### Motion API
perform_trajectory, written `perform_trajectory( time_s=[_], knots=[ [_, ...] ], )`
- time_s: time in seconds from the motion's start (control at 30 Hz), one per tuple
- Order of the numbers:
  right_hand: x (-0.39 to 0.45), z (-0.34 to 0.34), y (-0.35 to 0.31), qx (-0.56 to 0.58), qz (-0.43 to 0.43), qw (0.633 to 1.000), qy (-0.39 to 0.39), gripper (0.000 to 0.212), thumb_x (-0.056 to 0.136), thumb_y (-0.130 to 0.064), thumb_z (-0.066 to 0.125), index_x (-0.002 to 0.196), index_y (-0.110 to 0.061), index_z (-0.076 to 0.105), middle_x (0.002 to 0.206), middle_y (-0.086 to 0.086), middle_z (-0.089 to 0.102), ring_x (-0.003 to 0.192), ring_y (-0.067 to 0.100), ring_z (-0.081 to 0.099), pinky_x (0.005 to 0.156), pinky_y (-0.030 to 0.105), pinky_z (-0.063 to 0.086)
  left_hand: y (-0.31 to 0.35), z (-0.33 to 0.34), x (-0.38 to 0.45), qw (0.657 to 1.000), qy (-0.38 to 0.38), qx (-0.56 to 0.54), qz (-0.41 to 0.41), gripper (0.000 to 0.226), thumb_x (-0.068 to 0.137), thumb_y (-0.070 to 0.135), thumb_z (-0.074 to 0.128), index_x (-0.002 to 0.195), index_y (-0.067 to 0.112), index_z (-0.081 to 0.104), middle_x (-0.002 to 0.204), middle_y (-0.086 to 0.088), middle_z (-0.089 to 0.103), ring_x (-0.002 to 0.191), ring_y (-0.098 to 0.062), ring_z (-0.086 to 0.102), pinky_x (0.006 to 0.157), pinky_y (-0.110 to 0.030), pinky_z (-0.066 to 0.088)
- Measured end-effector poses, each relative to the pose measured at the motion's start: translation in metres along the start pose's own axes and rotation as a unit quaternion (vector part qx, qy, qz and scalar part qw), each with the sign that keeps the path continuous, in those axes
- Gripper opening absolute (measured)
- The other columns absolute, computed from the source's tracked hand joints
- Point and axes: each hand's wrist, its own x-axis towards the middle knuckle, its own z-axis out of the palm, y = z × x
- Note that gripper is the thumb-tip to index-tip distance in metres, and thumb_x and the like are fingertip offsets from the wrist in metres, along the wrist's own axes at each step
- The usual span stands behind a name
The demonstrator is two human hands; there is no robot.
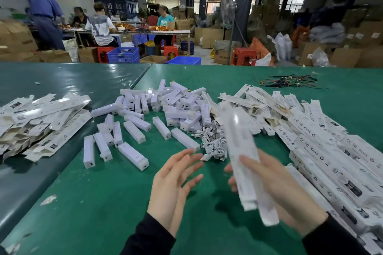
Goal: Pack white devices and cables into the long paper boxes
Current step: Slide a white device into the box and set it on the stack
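My right hand (pixel 277 184) grips a long white paper box (pixel 243 151), blurred by motion and held tilted over the green table (pixel 107 203). My left hand (pixel 174 184) is open with straight fingers, held just left of the box and touching nothing. Several white devices (pixel 133 152) lie scattered ahead of my hands, with a denser heap (pixel 180 105) behind them. A tangle of white cables (pixel 213 143) lies just beyond my fingertips. Flat long paper boxes (pixel 323 151) are piled along the right.
Another pile of long paper boxes (pixel 37 122) lies at the left on a darker mat (pixel 68 76). Loose dark wires (pixel 288 82) lie far right. Beyond the table are blue crates (pixel 123 55), red stools (pixel 243 56), cartons and seated people.
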Motion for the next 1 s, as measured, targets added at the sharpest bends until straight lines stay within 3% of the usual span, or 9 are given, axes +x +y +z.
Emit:
perform_trajectory(
  time_s=[0.1,0.2,0.33,0.47,0.53,0.63,0.8,0.9,1.0],
  knots=[
    [-0.018,0.027,0.006,0.117,0.113,0.977,-0.137,0.036,0.088,-0.029,0.054,0.114,-0.007,0.064,0.086,0.018,0.070,0.064,0.025,0.063,0.058,0.032,0.054,0.007,0.003,-0.003,0.995,-0.091,-0.024,-0.038,0.051,0.082,0.035,0.055,0.120,0.003,0.062,0.110,-0.014,0.071,0.081,-0.023,0.070,0.068,-0.030,0.058],
    [-0.021,0.040,0.015,0.150,0.131,0.969,-0.147,0.050,0.090,-0.045,0.048,0.108,-0.004,0.071,0.090,0.022,0.066,0.066,0.028,0.059,0.061,0.037,0.053,0.006,0.003,-0.006,0.994,-0.102,0.018,-0.023,0.055,0.082,0.039,0.056,0.118,-0.003,0.062,0.083,-0.011,0.068,0.054,-0.017,0.048,0.051,-0.029,0.037],
    [-0.021,0.042,0.019,0.072,0.117,0.986,-0.093,0.056,0.079,-0.051,0.054,0.101,-0.005,0.073,0.080,0.014,0.068,0.067,0.024,0.060,0.057,0.030,0.052,0.002,0.004,-0.006,0.995,-0.076,0.065,0.024,0.049,0.074,0.038,0.067,0.109,0.004,0.069,0.078,-0.016,0.063,0.059,-0.020,0.046,0.052,-0.027,0.042],
    [-0.023,0.048,0.028,0.018,0.077,0.995,-0.064,0.048,0.070,-0.057,0.057,0.101,-0.026,0.076,0.086,-0.008,0.073,0.070,0.011,0.064,0.057,0.022,0.051,-0.001,0.007,-0.007,0.983,-0.063,0.163,0.060,0.055,0.056,0.033,0.077,0.106,0.014,0.066,0.096,-0.007,0.076,0.079,-0.016,0.070,0.062,-0.025,0.053],
    [-0.022,0.050,0.031,-0.006,0.047,0.997,-0.067,0.025,0.079,-0.053,0.055,0.087,-0.043,0.077,0.091,-0.021,0.073,0.075,-0.001,0.066,0.061,0.018,0.053,-0.003,0.007,-0.006,0.981,-0.060,0.177,0.061,0.061,0.051,0.030,0.078,0.108,0.016,0.063,0.096,-0.002,0.076,0.080,-0.009,0.071,0.063,-0.017,0.052],
    [-0.017,0.048,0.029,-0.015,0.024,0.994,-0.107,0.038,0.095,-0.038,0.049,0.073,-0.059,0.071,0.074,-0.029,0.070,0.073,-0.015,0.063,0.062,0.010,0.052,-0.002,0.005,-0.004,0.982,-0.062,0.168,0.056,0.062,0.051,0.027,0.078,0.110,0.014,0.064,0.097,-0.006,0.076,0.084,-0.013,0.072,0.065,-0.021,0.055],
    [-0.015,0.042,0.029,0.018,0.002,0.987,-0.157,0.033,0.089,-0.033,0.056,0.118,-0.023,0.069,0.101,0.005,0.073,0.082,0.019,0.067,0.081,0.042,0.059,-0.001,0.001,-0.001,0.985,-0.061,0.152,0.056,0.049,0.058,0.024,0.076,0.104,0.010,0.067,0.100,-0.009,0.075,0.096,-0.026,0.071,0.085,-0.039,0.058],
    [-0.013,0.039,0.031,-0.030,-0.036,0.992,-0.116,0.024,0.094,-0.021,0.057,0.114,-0.018,0.071,0.110,0.006,0.073,0.101,0.023,0.068,0.095,0.043,0.053,-0.005,0.000,-0.001,0.985,-0.055,0.157,0.051,0.042,0.065,0.018,0.072,0.104,0.004,0.068,0.101,-0.009,0.075,0.094,-0.026,0.071,0.083,-0.037,0.058],
    [-0.011,0.036,0.030,-0.071,-0.057,0.992,-0.082,0.018,0.094,-0.015,0.061,0.108,-0.014,0.071,0.104,0.005,0.074,0.101,0.022,0.067,0.094,0.035,0.053,-0.007,0.002,-0.004,0.981,-0.039,0.173,0.073,0.052,0.064,0.023,0.074,0.113,0.009,0.064,0.101,-0.009,0.075,0.092,-0.028,0.072,0.083,-0.042,0.059]
  ],
)
